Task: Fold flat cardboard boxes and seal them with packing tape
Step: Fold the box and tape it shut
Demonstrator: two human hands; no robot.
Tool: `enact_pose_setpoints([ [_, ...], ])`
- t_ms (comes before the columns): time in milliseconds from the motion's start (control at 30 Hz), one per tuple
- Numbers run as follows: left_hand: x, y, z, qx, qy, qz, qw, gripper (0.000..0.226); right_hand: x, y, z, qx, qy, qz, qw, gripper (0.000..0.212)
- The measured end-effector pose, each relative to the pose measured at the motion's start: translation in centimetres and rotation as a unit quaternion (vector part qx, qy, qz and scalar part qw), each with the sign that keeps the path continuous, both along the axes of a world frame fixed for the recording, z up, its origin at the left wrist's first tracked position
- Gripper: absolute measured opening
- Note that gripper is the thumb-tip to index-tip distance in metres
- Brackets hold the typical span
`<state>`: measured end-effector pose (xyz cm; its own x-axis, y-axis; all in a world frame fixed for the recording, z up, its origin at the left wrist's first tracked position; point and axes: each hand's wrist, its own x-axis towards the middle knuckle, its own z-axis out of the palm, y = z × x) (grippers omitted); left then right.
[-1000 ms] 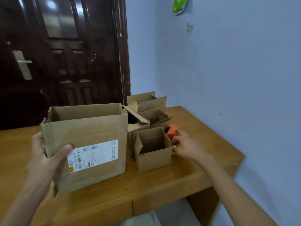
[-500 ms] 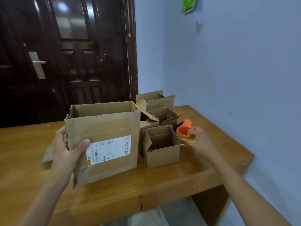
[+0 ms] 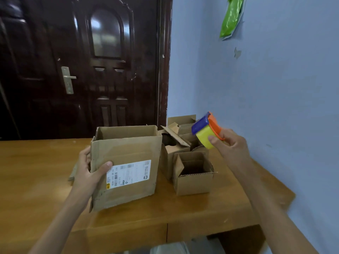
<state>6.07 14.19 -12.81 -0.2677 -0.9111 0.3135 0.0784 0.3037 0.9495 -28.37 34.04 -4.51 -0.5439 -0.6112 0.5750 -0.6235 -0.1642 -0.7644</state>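
A large cardboard box with a white shipping label stands open-topped on the wooden table. My left hand grips its left corner, thumb on the front face. My right hand holds a tape dispenser in the air above the small boxes; it has a yellow roll, an orange rim and a blue guard. A small open box stands right of the large one.
Several more small open boxes crowd behind, near the blue wall. A flat cardboard piece lies behind my left hand. A dark door stands behind the table. The table's right edge is close to my right arm.
My right hand has lifted the tape dispenser from the table behind the small boxes up into the air. My left hand keeps hold of the large box.
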Motion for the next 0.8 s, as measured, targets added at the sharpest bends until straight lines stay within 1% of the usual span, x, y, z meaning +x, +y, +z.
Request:
enact_pose_setpoints([
  [67, 1.4, -0.4, -0.2, 0.004, -0.001, 0.01, 1.0, 0.113, 3.4, -1.2, 0.3, -0.009, -0.076, 0.063, 0.995, 0.04],
  [100, 2.1, -0.5, -0.2, 0.004, 0.0, 0.014, 1.0, 0.109, 4.8, -2.1, 0.1, -0.02, -0.094, 0.092, 0.991, 0.035],
  [133, 2.7, -0.8, -0.3, 0.003, 0.0, 0.018, 1.0, 0.104, 6.1, -3.0, -0.4, -0.03, -0.103, 0.118, 0.987, 0.028],
  [167, 3.4, -1.2, -0.4, 0.003, 0.002, 0.021, 1.0, 0.097, 7.4, -4.0, -0.9, -0.039, -0.115, 0.141, 0.982, 0.026],
  [233, 4.6, -1.9, -0.4, 0.003, 0.011, 0.021, 1.0, 0.078, 9.6, -6.0, -1.9, -0.041, -0.156, 0.169, 0.972, 0.029],
  [300, 5.7, -2.5, -0.4, 0.004, 0.015, 0.02, 1.0, 0.07, 11.3, -7.9, -2.9, -0.031, -0.203, 0.182, 0.962, 0.023],
  [333, 6.1, -2.8, -0.3, 0.005, 0.014, 0.022, 1.0, 0.071, 12.0, -8.8, -3.4, -0.023, -0.231, 0.189, 0.954, 0.019],
  [367, 6.5, -3.0, -0.2, 0.009, 0.014, 0.026, 1.0, 0.072, 12.5, -9.5, -4.0, -0.022, -0.268, 0.198, 0.943, 0.022],
  [433, 7.1, -3.5, -0.2, 0.015, 0.019, 0.028, 0.999, 0.074, 13.1, -10.7, -4.9, -0.038, -0.356, 0.209, 0.91, 0.045],
  [467, 7.2, -3.7, -0.2, 0.019, 0.022, 0.026, 0.999, 0.078, 13.1, -11.1, -5.5, -0.044, -0.394, 0.203, 0.895, 0.052],
  [533, 7.5, -4.1, -0.3, 0.024, 0.022, 0.021, 0.999, 0.093, 13.0, -11.7, -6.3, -0.058, -0.435, 0.2, 0.876, 0.048],
  [567, 7.7, -4.3, -0.2, 0.026, 0.018, 0.019, 0.999, 0.101, 13.0, -12.1, -6.6, -0.06, -0.443, 0.2, 0.872, 0.047],
  [667, 9.1, -5.0, 0.2, 0.015, -0.008, 0.011, 1.0, 0.12, 12.9, -12.9, -6.6, -0.06, -0.426, 0.216, 0.876, 0.061],
  [733, 10.1, -5.1, 1.0, -0.026, -0.033, 0.02, 0.999, 0.117, 13.0, -13.5, -5.8, -0.071, -0.411, 0.23, 0.879, 0.068],
  [767, 10.5, -5.0, 1.6, -0.047, -0.03, 0.024, 0.998, 0.113, 13.1, -13.9, -5.4, -0.076, -0.412, 0.233, 0.878, 0.065],
  [800, 10.7, -4.9, 2.1, -0.068, -0.021, 0.031, 0.997, 0.109, 13.2, -14.2, -4.8, -0.083, -0.418, 0.237, 0.873, 0.055],
])
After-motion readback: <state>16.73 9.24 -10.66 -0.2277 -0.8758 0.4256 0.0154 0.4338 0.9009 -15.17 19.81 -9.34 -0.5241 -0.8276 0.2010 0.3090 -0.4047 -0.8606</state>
